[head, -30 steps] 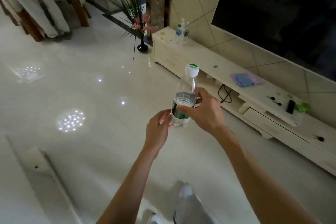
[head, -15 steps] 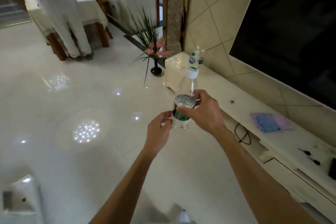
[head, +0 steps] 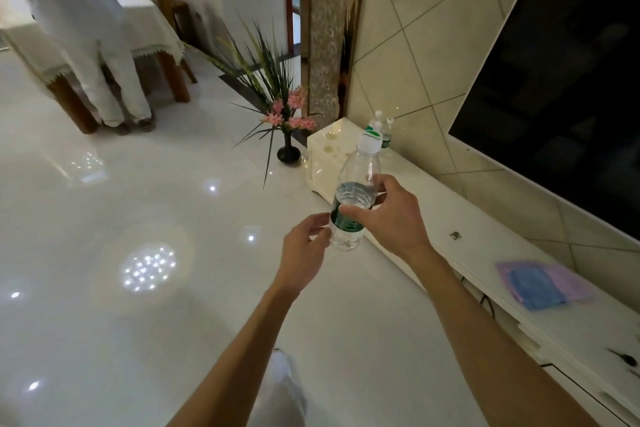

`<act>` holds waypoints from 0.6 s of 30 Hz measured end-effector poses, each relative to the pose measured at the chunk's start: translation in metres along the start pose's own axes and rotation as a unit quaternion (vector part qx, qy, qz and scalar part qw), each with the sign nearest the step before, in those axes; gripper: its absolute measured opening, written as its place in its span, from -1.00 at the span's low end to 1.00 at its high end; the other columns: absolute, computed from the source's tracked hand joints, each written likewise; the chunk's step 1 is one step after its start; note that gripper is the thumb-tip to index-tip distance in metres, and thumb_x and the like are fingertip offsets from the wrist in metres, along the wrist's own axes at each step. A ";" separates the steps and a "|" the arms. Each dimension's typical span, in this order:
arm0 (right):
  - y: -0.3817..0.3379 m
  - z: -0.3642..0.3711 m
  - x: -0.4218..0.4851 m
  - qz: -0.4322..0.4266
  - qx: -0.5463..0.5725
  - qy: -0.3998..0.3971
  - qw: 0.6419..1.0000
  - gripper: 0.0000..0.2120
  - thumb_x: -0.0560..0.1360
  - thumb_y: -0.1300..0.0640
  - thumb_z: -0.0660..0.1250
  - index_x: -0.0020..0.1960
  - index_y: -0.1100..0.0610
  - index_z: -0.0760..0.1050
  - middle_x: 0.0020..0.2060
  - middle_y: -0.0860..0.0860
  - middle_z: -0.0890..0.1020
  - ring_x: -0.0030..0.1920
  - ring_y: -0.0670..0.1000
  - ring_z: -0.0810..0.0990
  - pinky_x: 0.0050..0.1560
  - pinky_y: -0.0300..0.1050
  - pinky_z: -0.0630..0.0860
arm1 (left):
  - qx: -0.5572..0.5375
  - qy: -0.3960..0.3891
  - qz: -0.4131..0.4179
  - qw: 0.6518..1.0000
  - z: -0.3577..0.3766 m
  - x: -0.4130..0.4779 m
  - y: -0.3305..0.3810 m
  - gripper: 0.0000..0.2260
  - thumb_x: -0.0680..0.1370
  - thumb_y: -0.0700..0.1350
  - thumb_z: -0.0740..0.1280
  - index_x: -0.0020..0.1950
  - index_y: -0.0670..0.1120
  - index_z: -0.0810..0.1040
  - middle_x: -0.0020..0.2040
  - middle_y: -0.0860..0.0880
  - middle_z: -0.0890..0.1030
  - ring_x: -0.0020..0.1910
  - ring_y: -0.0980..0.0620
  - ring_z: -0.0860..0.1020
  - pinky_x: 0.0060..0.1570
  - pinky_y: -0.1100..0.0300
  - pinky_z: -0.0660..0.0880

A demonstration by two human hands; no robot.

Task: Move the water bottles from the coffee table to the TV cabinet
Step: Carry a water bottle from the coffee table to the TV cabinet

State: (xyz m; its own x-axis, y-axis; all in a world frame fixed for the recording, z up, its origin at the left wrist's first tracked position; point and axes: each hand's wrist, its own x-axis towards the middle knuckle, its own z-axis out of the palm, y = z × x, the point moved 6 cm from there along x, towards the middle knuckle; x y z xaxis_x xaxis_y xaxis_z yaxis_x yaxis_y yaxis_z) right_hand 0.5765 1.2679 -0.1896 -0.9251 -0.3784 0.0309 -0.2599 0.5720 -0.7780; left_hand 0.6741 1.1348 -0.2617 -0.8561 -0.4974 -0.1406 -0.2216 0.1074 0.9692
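Aloft — bottle (head: 356, 177) over floor (head: 104, 322), near cabinet (head: 485, 253).
Gripped midway by right hand (head: 391, 218) — touched low by relaxed fingers of left hand (head: 303, 253).

bottle (head: 355, 184): clear plastic, glossy
floor (head: 104, 218): polished tile, reflective
TV cabinet (head: 485, 236): white, smooth gloss
tablecloth (head: 145, 21): white cloth, lace-edged

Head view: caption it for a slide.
Right hand grips water bottle beside TV cabinet, left hand at its base; two more bottles stand on the cabinet.
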 end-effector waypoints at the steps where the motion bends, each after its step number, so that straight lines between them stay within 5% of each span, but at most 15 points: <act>1: -0.003 0.006 0.018 0.007 0.002 0.005 1.000 -0.25 0.27 -0.17 0.56 0.35 0.03 0.38 0.13 -0.07 0.58 0.07 -0.04 0.58 0.12 -0.05 0.58 | 0.003 -0.010 0.000 1.000 -0.005 0.020 0.002 -0.69 0.60 -0.22 0.22 0.33 -0.12 0.55 0.21 -0.05 0.64 0.15 0.00 0.61 0.18 -0.03 0.58; 18: -0.044 0.095 0.277 0.041 0.019 0.045 0.998 -0.27 0.28 -0.17 0.55 0.35 0.03 0.39 0.17 -0.06 0.58 0.06 -0.06 0.58 0.11 -0.03 0.58 | 0.055 -0.069 -0.023 0.996 -0.073 0.306 0.025 -0.70 0.63 -0.18 0.23 0.35 -0.10 0.54 0.25 -0.05 0.61 0.10 0.02 0.62 0.17 0.04 0.58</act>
State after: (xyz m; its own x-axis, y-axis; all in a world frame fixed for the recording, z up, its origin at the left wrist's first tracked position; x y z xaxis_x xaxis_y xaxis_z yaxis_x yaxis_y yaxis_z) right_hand 0.3575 1.0687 -0.2066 -0.9645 -0.2632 0.0221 -0.1739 0.5698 -0.8032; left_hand 0.4404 0.9229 -0.2657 -0.8981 -0.3817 -0.2184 -0.3058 0.1852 0.9339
